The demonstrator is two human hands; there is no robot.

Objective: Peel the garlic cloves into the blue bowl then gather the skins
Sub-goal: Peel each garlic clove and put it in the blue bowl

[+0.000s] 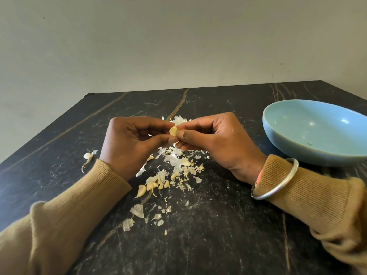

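A small pale garlic clove (173, 131) is pinched between the fingertips of my left hand (129, 143) and my right hand (214, 141), held above the dark table. Both hands have curled fingers meeting at the clove. Under and in front of them lies a scatter of white skins (178, 163) mixed with several unpeeled cloves (153, 185). The blue bowl (297, 149) stands at the right; the part of its inside that shows holds no cloves.
A garlic stem piece with a curled tail (87, 158) lies to the left of my left wrist. More skin flakes (137, 212) lie nearer to me. The black marbled table (218, 235) ends at a pale wall behind.
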